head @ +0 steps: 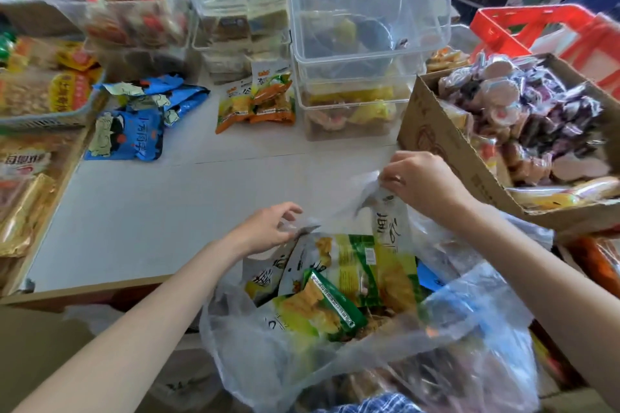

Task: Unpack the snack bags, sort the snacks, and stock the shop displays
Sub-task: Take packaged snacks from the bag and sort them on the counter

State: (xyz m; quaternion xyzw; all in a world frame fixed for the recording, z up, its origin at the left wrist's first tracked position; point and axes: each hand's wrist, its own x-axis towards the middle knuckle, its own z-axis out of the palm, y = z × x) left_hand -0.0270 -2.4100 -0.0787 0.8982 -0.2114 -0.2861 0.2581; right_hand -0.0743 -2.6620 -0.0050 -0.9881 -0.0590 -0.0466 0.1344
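Clear plastic bag (302,339) sits nearest the camera, at the counter (161,211) edge, mouth open, full of green-yellow snack packets (322,308). Left hand (268,228) fingers pinch the bag's rim on its left side; right hand (419,181) fingers pinch the rim on its far right, just short of the cardboard box (446,151). Step in hand, by judgement: opening the bag to unpack. Beyond the bag lie blue packets (134,131), orange packets (258,100) and clear bins (362,43). Next move likely needs one hand released to lift packets out.
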